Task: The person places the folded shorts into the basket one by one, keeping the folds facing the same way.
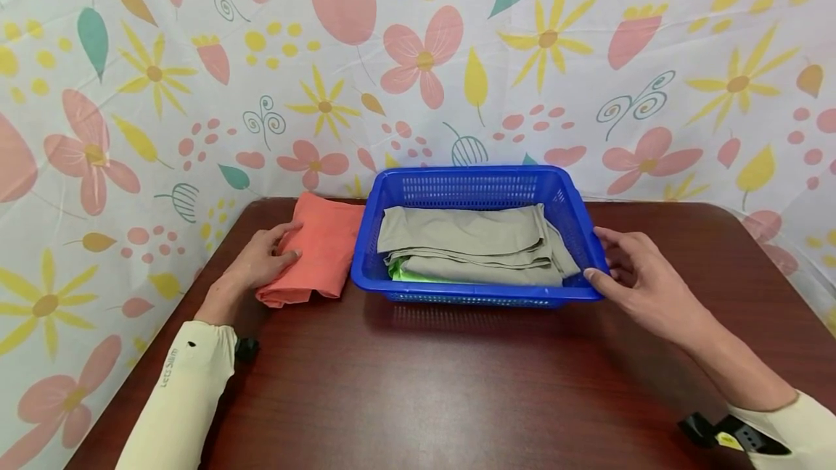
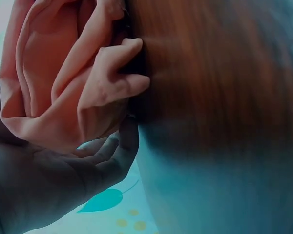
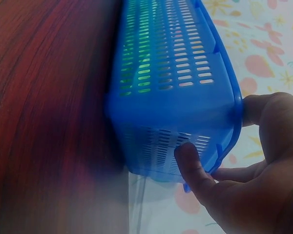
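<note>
At the table's left lies a folded coral cloth (image 1: 321,241), its layered folds showing in the left wrist view. My left hand (image 1: 264,258) grips its left side, thumb and fingers spread over that edge. Beside it stands a blue plastic basket (image 1: 477,290) with slotted walls. Folded grey-beige cloths (image 1: 464,231) lie inside, with a bright green cloth (image 1: 418,274) peeking out beneath them. My right hand (image 1: 643,285) holds the basket by its right end, the thumb at the front corner of the rim and fingers along the side, as the right wrist view also shows.
The dark reddish-brown table (image 1: 457,383) extends in front of the basket and to its right. A white curtain printed with flowers and leaves (image 1: 418,56) hangs right behind the table's back edge and along the left side.
</note>
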### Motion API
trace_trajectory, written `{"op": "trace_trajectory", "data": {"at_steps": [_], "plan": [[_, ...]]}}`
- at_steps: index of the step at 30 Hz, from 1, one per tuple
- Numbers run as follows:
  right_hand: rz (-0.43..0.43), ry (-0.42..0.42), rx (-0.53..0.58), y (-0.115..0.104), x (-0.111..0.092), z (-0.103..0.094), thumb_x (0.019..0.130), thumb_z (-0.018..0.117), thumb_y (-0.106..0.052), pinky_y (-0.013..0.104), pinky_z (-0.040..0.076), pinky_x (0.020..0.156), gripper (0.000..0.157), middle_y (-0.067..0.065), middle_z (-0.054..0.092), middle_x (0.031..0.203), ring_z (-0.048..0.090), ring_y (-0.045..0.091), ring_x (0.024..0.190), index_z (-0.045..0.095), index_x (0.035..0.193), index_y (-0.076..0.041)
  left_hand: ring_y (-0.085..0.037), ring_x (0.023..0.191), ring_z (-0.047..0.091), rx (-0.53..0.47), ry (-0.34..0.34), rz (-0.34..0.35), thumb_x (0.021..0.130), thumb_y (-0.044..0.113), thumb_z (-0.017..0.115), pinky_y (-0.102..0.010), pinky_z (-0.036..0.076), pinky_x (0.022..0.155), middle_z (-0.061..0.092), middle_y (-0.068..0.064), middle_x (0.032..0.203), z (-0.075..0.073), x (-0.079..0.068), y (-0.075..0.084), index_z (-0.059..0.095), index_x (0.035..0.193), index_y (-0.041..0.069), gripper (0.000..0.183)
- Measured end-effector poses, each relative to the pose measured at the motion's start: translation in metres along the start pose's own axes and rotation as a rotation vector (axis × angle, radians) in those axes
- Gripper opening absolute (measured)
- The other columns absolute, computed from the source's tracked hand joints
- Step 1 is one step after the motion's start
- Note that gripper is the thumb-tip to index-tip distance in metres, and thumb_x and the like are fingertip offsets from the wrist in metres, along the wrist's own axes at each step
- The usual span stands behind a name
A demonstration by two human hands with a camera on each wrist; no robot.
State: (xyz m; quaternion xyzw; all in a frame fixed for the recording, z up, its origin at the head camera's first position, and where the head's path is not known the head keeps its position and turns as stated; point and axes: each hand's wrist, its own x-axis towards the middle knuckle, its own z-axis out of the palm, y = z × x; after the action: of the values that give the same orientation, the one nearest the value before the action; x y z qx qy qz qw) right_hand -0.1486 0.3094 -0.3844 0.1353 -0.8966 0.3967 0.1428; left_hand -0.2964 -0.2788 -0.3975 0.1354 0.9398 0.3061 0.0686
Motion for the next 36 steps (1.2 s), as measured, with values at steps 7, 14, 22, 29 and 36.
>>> {"op": "trace_trajectory", "data": {"at_steps": [7, 14, 22, 29, 36], "plan": [[0.005, -0.003, -0.004, -0.0011, -0.0002, -0.0007, 0.095, 0.075, 0.003, 0.001, 0.045, 0.08, 0.066, 0.025, 0.048, 0.125, 0.053, -0.007, 0.097, 0.043, 0.152, 0.013, -0.05, 0.137, 0.037, 0.056, 0.036, 0.065, 0.107, 0.012, 0.063, -0.066, 0.037, 0.111, 0.023, -0.031, 0.158, 0.0021, -0.0011, 0.0008, 0.049, 0.157, 0.006, 0.053], [-0.001, -0.007, -0.001, -0.0008, -0.0009, -0.0007, 0.095, 0.075, 0.003, 0.001, 0.045, 0.08, 0.065, 0.025, 0.049, 0.124, 0.054, -0.008, 0.096, 0.043, 0.152, 0.014, -0.049, 0.156, 0.021, 0.117, -0.007, 0.212, 0.105, 0.001, 0.061, -0.069, 0.025, 0.121, 0.019, -0.026, 0.171, 0.004, 0.0024, 0.001, 0.049, 0.157, 0.005, 0.054], [0.007, -0.022, -0.012, -0.0011, -0.0005, -0.002, 0.096, 0.075, 0.001, 0.001, 0.045, 0.079, 0.066, 0.025, 0.049, 0.125, 0.054, -0.007, 0.096, 0.042, 0.153, 0.013, -0.05, 0.159, 0.014, 0.142, -0.066, 0.239, 0.107, 0.0, 0.056, -0.067, 0.016, 0.125, 0.022, -0.027, 0.172, 0.0045, 0.0022, 0.0016, 0.046, 0.159, 0.002, 0.053], [0.018, -0.035, -0.012, -0.0016, -0.0005, -0.0028, 0.097, 0.074, 0.0, 0.001, 0.045, 0.079, 0.067, 0.025, 0.05, 0.125, 0.054, -0.006, 0.097, 0.04, 0.154, 0.012, -0.049, 0.158, 0.02, 0.175, -0.077, 0.243, 0.107, 0.0, 0.055, -0.066, 0.022, 0.123, 0.021, -0.026, 0.173, 0.0063, 0.0016, 0.0029, 0.046, 0.158, 0.001, 0.052], [0.025, -0.044, -0.013, -0.0009, -0.0005, -0.0029, 0.098, 0.073, -0.001, 0.001, 0.045, 0.079, 0.067, 0.024, 0.051, 0.126, 0.054, -0.005, 0.098, 0.039, 0.155, 0.012, -0.049, 0.157, 0.024, 0.193, -0.076, 0.255, 0.107, -0.001, 0.055, -0.066, 0.026, 0.122, 0.022, -0.026, 0.172, 0.0077, -0.0002, 0.004, 0.045, 0.158, -0.001, 0.052]]}}
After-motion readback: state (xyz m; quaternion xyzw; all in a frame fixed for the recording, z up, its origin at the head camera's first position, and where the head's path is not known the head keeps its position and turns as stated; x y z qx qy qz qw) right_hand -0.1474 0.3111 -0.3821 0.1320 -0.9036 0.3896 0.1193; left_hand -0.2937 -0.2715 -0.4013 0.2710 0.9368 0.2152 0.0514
